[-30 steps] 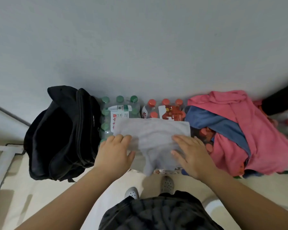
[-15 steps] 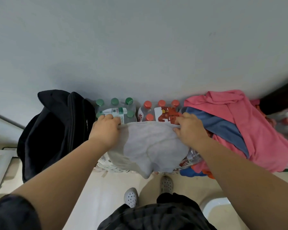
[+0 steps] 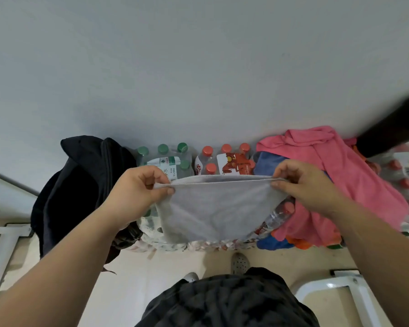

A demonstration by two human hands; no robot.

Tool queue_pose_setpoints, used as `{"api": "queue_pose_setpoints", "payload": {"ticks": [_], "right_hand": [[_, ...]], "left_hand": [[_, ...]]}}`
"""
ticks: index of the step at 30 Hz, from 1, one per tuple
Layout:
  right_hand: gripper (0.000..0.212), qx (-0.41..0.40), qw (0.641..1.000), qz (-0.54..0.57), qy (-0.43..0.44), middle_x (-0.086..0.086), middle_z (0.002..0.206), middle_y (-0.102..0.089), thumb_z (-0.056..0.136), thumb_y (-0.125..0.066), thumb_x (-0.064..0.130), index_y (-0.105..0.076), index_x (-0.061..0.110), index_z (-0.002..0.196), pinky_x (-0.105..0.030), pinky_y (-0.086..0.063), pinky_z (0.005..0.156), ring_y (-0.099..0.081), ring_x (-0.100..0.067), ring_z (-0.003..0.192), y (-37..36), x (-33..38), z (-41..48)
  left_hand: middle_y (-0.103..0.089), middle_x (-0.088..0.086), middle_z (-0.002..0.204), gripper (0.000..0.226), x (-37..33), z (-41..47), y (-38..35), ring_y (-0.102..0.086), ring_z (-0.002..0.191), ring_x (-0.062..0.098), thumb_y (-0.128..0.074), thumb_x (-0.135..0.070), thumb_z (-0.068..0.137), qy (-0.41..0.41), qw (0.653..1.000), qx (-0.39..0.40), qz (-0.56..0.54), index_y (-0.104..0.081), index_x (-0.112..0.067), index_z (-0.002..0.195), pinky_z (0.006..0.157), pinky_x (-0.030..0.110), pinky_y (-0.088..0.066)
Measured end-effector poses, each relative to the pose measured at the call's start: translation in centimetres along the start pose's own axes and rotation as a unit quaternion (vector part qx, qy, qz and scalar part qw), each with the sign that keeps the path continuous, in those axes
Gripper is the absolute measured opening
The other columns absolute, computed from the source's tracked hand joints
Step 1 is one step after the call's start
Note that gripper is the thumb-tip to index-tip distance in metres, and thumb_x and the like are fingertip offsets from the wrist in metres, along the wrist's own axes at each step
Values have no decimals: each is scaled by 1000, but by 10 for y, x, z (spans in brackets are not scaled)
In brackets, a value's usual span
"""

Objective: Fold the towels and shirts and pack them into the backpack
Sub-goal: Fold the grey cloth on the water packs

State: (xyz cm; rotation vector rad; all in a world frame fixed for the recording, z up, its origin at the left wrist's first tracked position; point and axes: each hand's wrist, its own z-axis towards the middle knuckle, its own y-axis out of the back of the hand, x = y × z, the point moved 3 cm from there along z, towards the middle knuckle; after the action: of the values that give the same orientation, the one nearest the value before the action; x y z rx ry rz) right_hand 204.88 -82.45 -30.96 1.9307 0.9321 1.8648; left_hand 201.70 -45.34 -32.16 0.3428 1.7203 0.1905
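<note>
A grey towel [image 3: 213, 208] hangs doubled over in front of me, its top edge stretched level between both hands. My left hand [image 3: 139, 192] pinches the left top corner between thumb and fingers. My right hand [image 3: 302, 187] pinches the right top corner the same way. The towel's lower part drapes over the bottle packs. A black backpack [image 3: 80, 192] stands at the left against the wall, its top gaping. A pile of pink cloth [image 3: 354, 180] with a blue cloth [image 3: 266, 162] in it lies at the right.
Shrink-wrapped packs of green-capped bottles [image 3: 165, 156] and red-capped bottles [image 3: 224, 159] stand against the grey wall [image 3: 198, 67]. More red-capped bottles [image 3: 404, 180] lie at the far right. White metal frames [image 3: 335, 286] stand on the pale floor at both lower corners. My shoes [image 3: 240, 263] are below the towel.
Both hands went from pressing flat on the towel to grasping its far corners, then lifted that edge up and toward me, so the towel now hangs between them.
</note>
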Motion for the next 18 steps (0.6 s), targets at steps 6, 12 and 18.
{"api": "queue_pose_setpoints", "payload": {"ticks": [6, 12, 18], "right_hand": [[9, -26, 996, 80, -35, -6, 73, -74, 76, -83, 5, -76, 10, 80, -23, -55, 63, -66, -9, 65, 18, 22, -25], [12, 114, 992, 11, -45, -10, 75, -75, 73, -86, 4, -76, 11, 76, -25, -56, 66, -68, -17, 69, 17, 28, -41], [40, 323, 941, -64, -79, 4, 76, -73, 82, -80, 9, -67, 31, 113, -14, -46, 65, -65, -2, 68, 17, 53, -51]], "left_hand": [[-74, 17, 78, 14, -30, -13, 18, -67, 74, 30, -86, -3, 69, -24, 1000, 4, -18, -73, -5, 72, 74, 38, -55], [-69, 0, 67, 22, -40, -18, 27, -64, 62, 11, -83, 9, 68, -59, 997, 54, 21, -64, -1, 66, 61, 17, -51], [-64, 19, 79, 36, -37, -25, 39, -59, 68, 27, -87, -5, 73, -23, 965, 219, 144, -75, -30, 96, 67, 36, -51]]}}
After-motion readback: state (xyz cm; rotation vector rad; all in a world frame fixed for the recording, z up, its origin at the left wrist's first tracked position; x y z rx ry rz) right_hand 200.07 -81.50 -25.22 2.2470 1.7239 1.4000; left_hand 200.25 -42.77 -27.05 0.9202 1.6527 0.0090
